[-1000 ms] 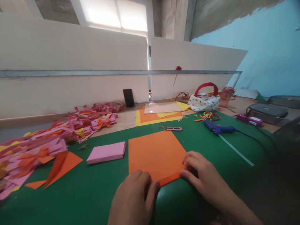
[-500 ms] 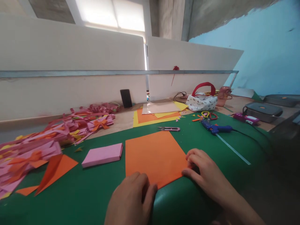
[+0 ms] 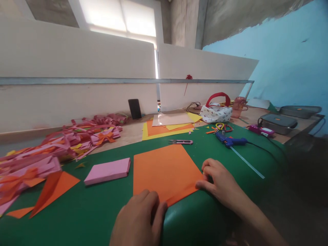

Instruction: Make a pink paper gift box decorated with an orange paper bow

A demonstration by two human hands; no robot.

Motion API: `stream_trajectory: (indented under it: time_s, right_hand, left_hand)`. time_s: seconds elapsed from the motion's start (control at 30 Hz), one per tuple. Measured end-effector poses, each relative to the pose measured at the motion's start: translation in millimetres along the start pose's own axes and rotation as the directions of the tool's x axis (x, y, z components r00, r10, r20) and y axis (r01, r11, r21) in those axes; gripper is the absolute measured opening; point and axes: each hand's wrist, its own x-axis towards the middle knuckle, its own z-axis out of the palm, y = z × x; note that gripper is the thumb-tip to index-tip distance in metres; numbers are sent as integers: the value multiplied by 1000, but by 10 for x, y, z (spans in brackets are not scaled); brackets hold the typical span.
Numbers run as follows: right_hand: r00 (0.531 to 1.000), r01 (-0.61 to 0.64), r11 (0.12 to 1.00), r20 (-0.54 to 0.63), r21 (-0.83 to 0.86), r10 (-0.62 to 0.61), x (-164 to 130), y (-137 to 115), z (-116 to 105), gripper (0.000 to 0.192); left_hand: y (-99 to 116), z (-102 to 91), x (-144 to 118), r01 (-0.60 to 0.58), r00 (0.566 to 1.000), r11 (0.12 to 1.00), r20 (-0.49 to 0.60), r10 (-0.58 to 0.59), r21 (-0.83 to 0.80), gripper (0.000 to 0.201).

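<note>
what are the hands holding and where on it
Both hold the orange paper sheet by its folded near edge: left hand at the near-left corner, right hand at the near-right corner.

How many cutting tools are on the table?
2: small snips just beyond the orange sheet, and yellow-and-red-handled scissors near the glue gun. More may be hidden under the paper piles.

We saw a plain orange paper sheet (image 3: 164,169) on the dark green mat (image 3: 89,212), beside a pink folded stack (image 3: 107,171) and orange offcuts (image 3: 52,186). Farther left lay a heap of pink strips with orange bows (image 3: 64,143). Behind were yellow and orange sheets (image 3: 166,128), a blue glue gun (image 3: 230,140), a black phone (image 3: 134,108), and a white patterned pouch with a red handle (image 3: 216,112). The wall (image 3: 282,75) was light blue
</note>
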Motion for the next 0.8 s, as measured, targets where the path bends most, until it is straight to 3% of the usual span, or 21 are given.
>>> stream_trajectory:
  time_s: [0.17, 0.3, 0.57, 0.8]
  right_hand:
    - [997, 46, 998, 66, -43, -43, 61, 0, -44, 35]
    - [991, 92, 990, 111, -111, -80, 104, 6, -69, 35]
    - [984, 125, 985, 144, -121, -107, 119, 73, -31, 36]
    - [977, 180, 981, 127, -78, -169, 112, 244, 79, 35]
  left_hand:
    - [68, -116, -25, -19, 999, 993, 48, 13, 115, 27]
    - [251, -195, 86, -50, 994, 976, 105, 28, 212, 37]
    - [731, -7, 341, -109, 987, 990, 131, 97, 88, 23]
    - [722, 110, 355, -5, 992, 1000, 124, 3, 13, 25]
